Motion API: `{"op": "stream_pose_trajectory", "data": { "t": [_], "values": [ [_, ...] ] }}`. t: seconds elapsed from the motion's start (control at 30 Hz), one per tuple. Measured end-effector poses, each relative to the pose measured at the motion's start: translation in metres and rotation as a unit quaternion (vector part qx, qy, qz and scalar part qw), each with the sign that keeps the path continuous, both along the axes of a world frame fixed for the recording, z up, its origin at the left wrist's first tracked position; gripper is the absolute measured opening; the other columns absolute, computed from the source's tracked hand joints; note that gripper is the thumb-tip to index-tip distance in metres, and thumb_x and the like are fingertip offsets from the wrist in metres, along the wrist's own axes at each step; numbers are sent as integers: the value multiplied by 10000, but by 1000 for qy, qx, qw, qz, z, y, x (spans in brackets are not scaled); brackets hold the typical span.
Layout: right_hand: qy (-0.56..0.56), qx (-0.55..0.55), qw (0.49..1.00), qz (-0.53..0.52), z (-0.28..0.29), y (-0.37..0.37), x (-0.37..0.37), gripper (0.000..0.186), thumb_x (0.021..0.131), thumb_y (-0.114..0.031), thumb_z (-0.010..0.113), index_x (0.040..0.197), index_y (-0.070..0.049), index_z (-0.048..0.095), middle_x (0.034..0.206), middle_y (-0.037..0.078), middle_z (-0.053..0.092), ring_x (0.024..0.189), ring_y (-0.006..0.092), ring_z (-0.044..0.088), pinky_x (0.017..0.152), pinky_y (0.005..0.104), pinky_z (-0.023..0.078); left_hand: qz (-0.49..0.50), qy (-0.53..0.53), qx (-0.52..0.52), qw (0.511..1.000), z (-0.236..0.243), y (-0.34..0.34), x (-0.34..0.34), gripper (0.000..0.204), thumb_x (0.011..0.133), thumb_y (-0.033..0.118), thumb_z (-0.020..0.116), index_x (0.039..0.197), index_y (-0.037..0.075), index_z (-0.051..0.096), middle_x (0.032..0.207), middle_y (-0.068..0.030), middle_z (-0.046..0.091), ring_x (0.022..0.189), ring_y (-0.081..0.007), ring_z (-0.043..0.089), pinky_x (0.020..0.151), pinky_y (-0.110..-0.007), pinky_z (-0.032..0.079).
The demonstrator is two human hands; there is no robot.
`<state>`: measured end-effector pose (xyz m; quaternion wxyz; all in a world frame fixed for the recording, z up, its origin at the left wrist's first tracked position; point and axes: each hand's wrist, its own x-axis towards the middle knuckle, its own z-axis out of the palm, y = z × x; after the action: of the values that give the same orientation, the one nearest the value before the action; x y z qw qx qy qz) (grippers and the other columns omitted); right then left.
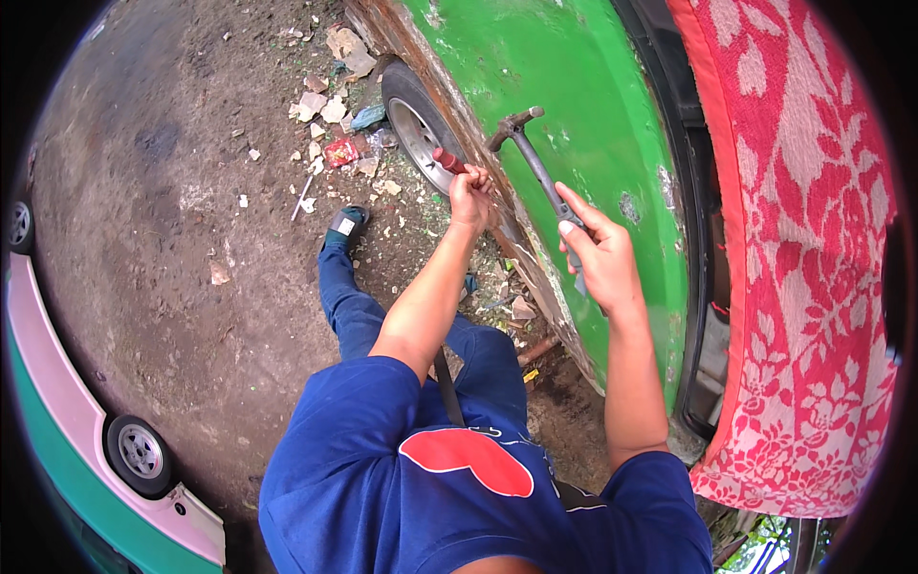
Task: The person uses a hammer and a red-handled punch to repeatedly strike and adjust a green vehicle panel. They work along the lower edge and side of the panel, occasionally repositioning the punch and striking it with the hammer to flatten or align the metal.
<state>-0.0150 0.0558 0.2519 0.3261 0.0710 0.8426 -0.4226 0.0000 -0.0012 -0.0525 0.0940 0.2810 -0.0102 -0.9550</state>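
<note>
A green car body panel (pixel 574 115) fills the upper middle, with a rusted, flaking lower edge (pixel 516 239) running diagonally. My left hand (pixel 471 201) grips a tool with a red handle (pixel 448 158) against that edge, beside the wheel (pixel 416 129); the tool's far end is hidden by my hand. My right hand (pixel 598 249) is closed around the grey handle of a hammer (pixel 535 163), whose head is raised over the green panel, above and right of my left hand.
A pink-and-white floral cloth (pixel 784 287) drapes over the right side. Broken flakes and litter (pixel 335 110) lie on the dirt ground (pixel 210 306) near the wheel and my foot. A teal-and-pink car (pixel 86 383) stands at the left.
</note>
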Motion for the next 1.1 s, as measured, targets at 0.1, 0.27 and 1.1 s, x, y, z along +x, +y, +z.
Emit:
{"op": "stream_pose_trajectory", "data": {
  "t": [0.1,0.27,1.1],
  "values": [
    [1,-3,1000,-6,0,1,5,452,937,-65,573,1375,-178,557,1021,-4,619,720,33,513,536,198,477,6,11,15,1000,-5,3,1,67,792,115,530,826,106,473,733,-20,451,620,-131,380,589,-285,335],
    [3,5,1000,-6,-3,3,3,447,939,-65,572,1372,-174,560,1028,0,624,718,32,515,534,197,475,4,0,34,999,-9,3,-4,77,794,114,530,839,117,468,746,-18,459,628,-134,397,596,-278,345],
    [-4,2,1000,-3,-8,6,6,459,929,-53,576,1370,-181,560,1216,34,632,706,30,527,532,192,482,66,-9,58,996,-4,-1,9,88,789,162,527,804,138,444,726,-8,417,636,-132,384,618,-297,339]
  ]
}}
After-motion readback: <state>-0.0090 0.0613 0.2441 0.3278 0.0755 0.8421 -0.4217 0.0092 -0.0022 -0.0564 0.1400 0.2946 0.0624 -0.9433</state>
